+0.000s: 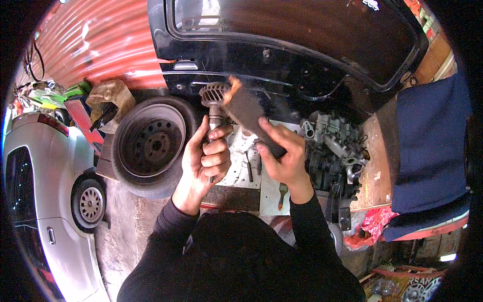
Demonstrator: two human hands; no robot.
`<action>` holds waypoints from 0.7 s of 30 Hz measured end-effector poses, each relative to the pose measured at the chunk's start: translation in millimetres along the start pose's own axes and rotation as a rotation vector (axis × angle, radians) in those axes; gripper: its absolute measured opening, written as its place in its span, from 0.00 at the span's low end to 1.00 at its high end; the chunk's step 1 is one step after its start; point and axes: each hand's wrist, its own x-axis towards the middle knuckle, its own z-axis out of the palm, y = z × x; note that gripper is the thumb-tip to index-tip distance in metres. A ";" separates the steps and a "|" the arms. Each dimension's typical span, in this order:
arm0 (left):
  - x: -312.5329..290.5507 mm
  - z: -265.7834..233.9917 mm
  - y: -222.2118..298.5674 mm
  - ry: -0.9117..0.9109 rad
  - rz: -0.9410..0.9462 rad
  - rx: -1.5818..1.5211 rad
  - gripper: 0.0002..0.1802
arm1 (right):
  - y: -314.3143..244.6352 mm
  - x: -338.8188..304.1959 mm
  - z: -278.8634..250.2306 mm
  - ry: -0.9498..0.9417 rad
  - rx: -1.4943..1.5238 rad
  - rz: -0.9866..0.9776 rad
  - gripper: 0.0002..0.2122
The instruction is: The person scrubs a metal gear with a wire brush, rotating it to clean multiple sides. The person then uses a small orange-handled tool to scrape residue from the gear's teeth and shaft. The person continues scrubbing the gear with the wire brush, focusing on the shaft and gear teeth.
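My left hand [205, 160] is wrapped round the shank of a gear shaft [214, 95], a metal piece held upright with a toothed gear at its top. Between thumb and fingers of my right hand [288, 155] is a dark flat strip [250, 114] with an orange, ragged-looking tip. The strip slants up to the left, and its tip lies beside the gear; whether they touch I cannot tell. Below the hands, a white, stained work surface [236, 177] carries small dark metal parts [250, 165] and a brush [283, 195].
A wheel with a black tyre [124, 173] leans at the left. To the right stands an engine block [332, 151]. A black car panel with a window [292, 63] spans the far side. Dark blue cloth [427, 146] hangs at the right, and a silver car [60, 201] is far left.
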 end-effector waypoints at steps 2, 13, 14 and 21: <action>0.0 -0.3 -1.1 -0.007 -0.011 0.011 0.22 | -3.2 7.8 0.9 0.010 -0.053 0.022 0.25; 1.0 -5.7 -2.5 0.030 0.006 -0.021 0.22 | 29.2 -19.5 10.4 0.182 0.004 -0.020 0.25; 1.0 -6.0 -3.2 0.032 0.005 -0.007 0.22 | 26.7 -10.1 11.2 0.195 -0.012 -0.062 0.25; 3.4 -3.2 -4.8 0.030 -0.037 -0.001 0.22 | 60.3 -59.0 11.1 0.098 -0.044 0.124 0.26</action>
